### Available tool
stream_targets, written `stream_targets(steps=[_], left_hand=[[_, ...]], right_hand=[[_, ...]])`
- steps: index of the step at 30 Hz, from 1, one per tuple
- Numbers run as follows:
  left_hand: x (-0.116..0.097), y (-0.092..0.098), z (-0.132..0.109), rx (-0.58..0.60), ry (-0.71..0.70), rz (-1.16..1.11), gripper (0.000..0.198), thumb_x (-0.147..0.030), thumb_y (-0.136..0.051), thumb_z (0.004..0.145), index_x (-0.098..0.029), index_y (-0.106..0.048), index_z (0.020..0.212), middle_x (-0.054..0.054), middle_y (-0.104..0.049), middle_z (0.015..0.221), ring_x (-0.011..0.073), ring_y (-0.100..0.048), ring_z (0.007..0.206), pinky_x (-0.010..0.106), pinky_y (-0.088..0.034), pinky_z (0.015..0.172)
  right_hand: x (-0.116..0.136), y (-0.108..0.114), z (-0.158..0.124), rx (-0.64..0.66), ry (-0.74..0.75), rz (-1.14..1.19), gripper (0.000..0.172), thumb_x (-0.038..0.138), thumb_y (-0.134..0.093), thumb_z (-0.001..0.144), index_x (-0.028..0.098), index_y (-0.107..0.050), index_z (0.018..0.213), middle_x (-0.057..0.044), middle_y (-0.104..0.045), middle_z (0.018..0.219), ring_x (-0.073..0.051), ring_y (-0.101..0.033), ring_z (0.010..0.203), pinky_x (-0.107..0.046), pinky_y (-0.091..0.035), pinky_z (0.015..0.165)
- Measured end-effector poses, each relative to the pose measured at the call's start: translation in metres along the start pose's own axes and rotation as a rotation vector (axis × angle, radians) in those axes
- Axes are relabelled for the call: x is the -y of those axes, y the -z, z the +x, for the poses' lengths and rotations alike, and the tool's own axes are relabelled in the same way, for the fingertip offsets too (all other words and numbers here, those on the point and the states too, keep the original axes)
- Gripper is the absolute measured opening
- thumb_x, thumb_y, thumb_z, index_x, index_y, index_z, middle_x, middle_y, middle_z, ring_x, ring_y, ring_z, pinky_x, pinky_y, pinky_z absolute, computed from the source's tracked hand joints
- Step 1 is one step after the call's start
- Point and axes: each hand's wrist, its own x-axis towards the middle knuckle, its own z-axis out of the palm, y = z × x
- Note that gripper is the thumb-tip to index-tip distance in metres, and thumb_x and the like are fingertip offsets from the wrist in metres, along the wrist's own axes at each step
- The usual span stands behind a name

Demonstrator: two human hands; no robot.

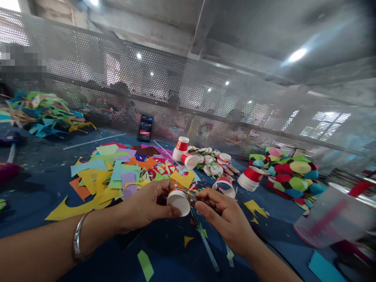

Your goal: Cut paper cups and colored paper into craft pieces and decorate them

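Observation:
My left hand [149, 203] grips a cut-down paper cup [179, 203], its round white base tilted toward me, thumb on the lower rim. In my right hand [223, 213] is a pair of scissors [190, 194], fingers closed about the handles, which are mostly hidden. The blades meet the cup's upper edge. Just beyond my right hand lies a ring cut from a red and white cup [225, 187]. Scraps of coloured paper [117, 172] spread out past my left hand. A clear glue stick [205, 243] rests on the blue table below the cup.
Red and white cups [251, 178] stand farther back, near a heap of white discs [216, 166]. Multicoloured paper pieces [289, 172] pile up at the right, behind a translucent plastic cup [331, 215]. A phone [146, 128] leans on the perforated screen [164, 86]. More paper offcuts [44, 111] lie far left.

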Motion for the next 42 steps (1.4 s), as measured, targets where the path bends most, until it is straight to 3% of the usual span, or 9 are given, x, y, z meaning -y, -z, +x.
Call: stream_targets(steps=[5,12,15,19,24,31,42], left_hand=[[0.003,0.002,-0.001,0.018,-0.021,0.059,0.031,-0.034,-0.079,0.073,-0.019,-0.056,0.088,-0.003,-0.061,0.082,0.0140,-0.054,0.076,0.026,-0.036,0.067],[-0.006,0.006,-0.007,0.063,0.069,-0.065,0.039,-0.033,-0.078,0.074,-0.017,-0.056,0.102,0.003,-0.067,0.090,0.0160,-0.061,0.078,0.029,-0.042,0.071],[-0.010,0.007,-0.008,0.017,0.091,-0.083,0.045,-0.032,-0.078,0.073,-0.017,-0.053,0.108,0.004,-0.067,0.091,0.0170,-0.063,0.078,0.029,-0.044,0.067],[-0.007,0.007,-0.006,-0.001,0.095,-0.100,0.047,-0.030,-0.081,0.071,-0.016,-0.050,0.104,0.005,-0.068,0.090,0.0194,-0.065,0.082,0.030,-0.048,0.068],[0.002,-0.001,-0.004,0.073,0.087,-0.166,0.044,-0.028,-0.082,0.070,-0.017,-0.050,0.098,0.003,-0.067,0.089,0.0188,-0.066,0.083,0.029,-0.049,0.069],[0.001,-0.005,-0.005,0.138,0.102,-0.182,0.040,-0.027,-0.078,0.075,-0.016,-0.048,0.099,0.005,-0.067,0.094,0.0188,-0.064,0.084,0.030,-0.050,0.069],[0.008,-0.002,0.001,0.066,0.012,0.060,0.033,-0.039,-0.076,0.078,-0.016,-0.054,0.088,-0.003,-0.057,0.076,0.0105,-0.051,0.069,0.023,-0.037,0.061]], right_hand=[[0.000,0.000,-0.002,0.000,-0.004,-0.013,0.023,0.044,-0.055,0.095,0.022,-0.060,0.093,0.001,-0.056,0.073,-0.014,-0.053,0.065,-0.027,-0.039,0.059],[-0.003,0.005,0.003,-0.166,-0.035,-0.080,0.031,0.050,-0.057,0.092,0.020,-0.062,0.094,0.003,-0.047,0.066,-0.011,-0.038,0.055,-0.026,-0.027,0.049],[-0.007,0.006,0.006,-0.173,-0.077,-0.022,0.034,0.052,-0.056,0.093,0.019,-0.061,0.091,0.006,-0.037,0.060,-0.009,-0.027,0.049,-0.025,-0.020,0.045],[-0.009,0.001,0.008,-0.158,-0.114,0.140,0.035,0.053,-0.058,0.092,0.018,-0.059,0.093,0.008,-0.035,0.059,-0.008,-0.021,0.047,-0.025,-0.015,0.043],[-0.011,-0.007,0.009,-0.076,-0.157,0.241,0.030,0.046,-0.070,0.085,0.018,-0.059,0.091,0.007,-0.045,0.062,-0.006,-0.027,0.048,-0.023,-0.018,0.042],[-0.016,-0.006,0.009,-0.069,-0.171,0.304,0.025,0.041,-0.069,0.087,0.018,-0.058,0.084,0.007,-0.043,0.063,-0.006,-0.027,0.048,-0.023,-0.017,0.042],[-0.019,-0.010,0.011,-0.019,-0.125,0.311,0.024,0.035,-0.072,0.085,0.018,-0.057,0.079,0.004,-0.047,0.070,-0.010,-0.038,0.063,-0.025,-0.031,0.057]])
